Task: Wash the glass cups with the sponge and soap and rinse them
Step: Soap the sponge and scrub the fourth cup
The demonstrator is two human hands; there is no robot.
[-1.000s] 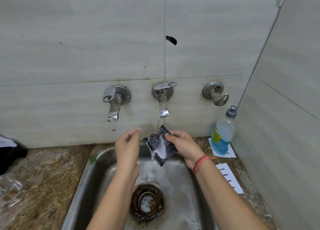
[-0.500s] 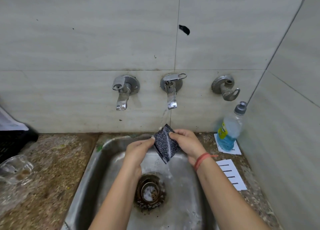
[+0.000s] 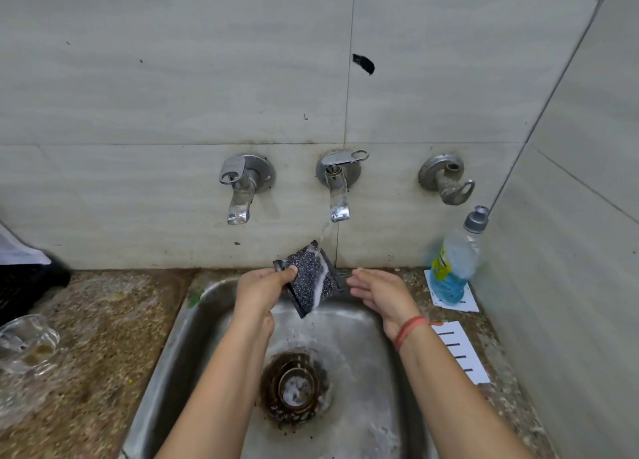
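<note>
The sponge [image 3: 308, 278] has just changed hands. Half a second ago the right hand held it by its right edge while the left only reached in; now the left hand [image 3: 262, 289] pinches its left corner, and the right hand [image 3: 380, 292] has let go. The right hand hangs just beside the sponge with its fingers loose and open, holding nothing. This reads as a hand-over that frees the right hand, perhaps for the soap or the tap, while the sponge goes on getting wet. Washing itself has not started.

The sponge sits above the back of the sink [image 3: 179, 323], directly under the middle tap [image 3: 337, 199]. It is tilted on one corner like a diamond. Its long axis runs steeply from the top corner by the spout down to the bottom corner over the basin, leaning a little to the right as it drops. The dark speckled face is turned up and toward the camera. The water [image 3: 325, 230] lands on the top corner, and a white streak runs down along the right edge.

Below, water pools around the rusty drain [image 3: 297, 389]. The soap bottle [image 3: 453, 268] stands upright on the counter at the right, near the free hand. A glass cup [image 3: 27, 341] waits well apart on the left counter [image 3: 103, 320], blurred at the picture's edge, so I cannot tell how many stand there.
</note>
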